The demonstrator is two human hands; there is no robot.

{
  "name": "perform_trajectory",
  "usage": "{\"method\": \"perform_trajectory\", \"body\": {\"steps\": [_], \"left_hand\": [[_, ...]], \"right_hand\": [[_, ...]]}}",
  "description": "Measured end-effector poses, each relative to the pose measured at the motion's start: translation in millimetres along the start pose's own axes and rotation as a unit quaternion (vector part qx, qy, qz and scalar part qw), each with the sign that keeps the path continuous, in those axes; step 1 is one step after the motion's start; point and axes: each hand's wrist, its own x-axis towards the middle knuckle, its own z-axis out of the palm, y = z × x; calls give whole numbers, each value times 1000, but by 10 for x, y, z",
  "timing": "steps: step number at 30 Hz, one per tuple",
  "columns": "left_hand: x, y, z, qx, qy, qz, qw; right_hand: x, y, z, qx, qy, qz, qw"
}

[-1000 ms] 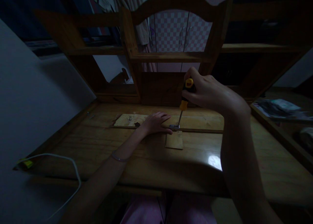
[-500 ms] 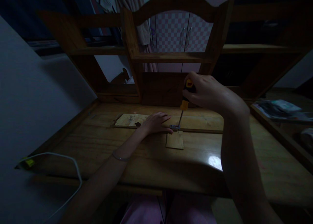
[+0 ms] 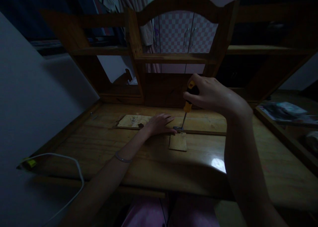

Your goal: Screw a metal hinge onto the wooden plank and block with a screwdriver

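Note:
My right hand (image 3: 202, 90) is wrapped round the yellow and black handle of a screwdriver (image 3: 187, 106), which points down with a slight tilt. Its tip meets a small metal hinge (image 3: 178, 128) on a long, thin wooden board (image 3: 203, 123). Spread flat across that board is my left hand (image 3: 161, 124), fingers apart, its thumb at the hinge. A small square wooden piece (image 3: 178, 142) lies just in front of the hinge. The board's left end is rough and chipped. The screw under the tip is too small to make out.
Everything lies on a wooden desk (image 3: 149, 160) with a shelf frame (image 3: 174, 58) rising behind it. A white cable (image 3: 78, 167) loops over the left front edge. Small metal bits (image 3: 93, 115) lie at the back left. Plastic-wrapped items (image 3: 285, 109) sit at the right.
My right hand's fingers have turned slightly on the screwdriver handle. My left hand stays flat on the board, and the board and hinge look unmoved.

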Motion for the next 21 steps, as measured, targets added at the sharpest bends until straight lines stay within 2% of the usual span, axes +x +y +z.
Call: {"method": "perform_trajectory", "body": {"steps": [14,21], "left_hand": [[-6,-2,0,-14,21,8,1000],[5,-18,20,-9,15,13,1000]], "right_hand": [[-6,-6,-8,27,0,-9,1000],[-9,-47,-52,27,-7,-4,1000]]}}
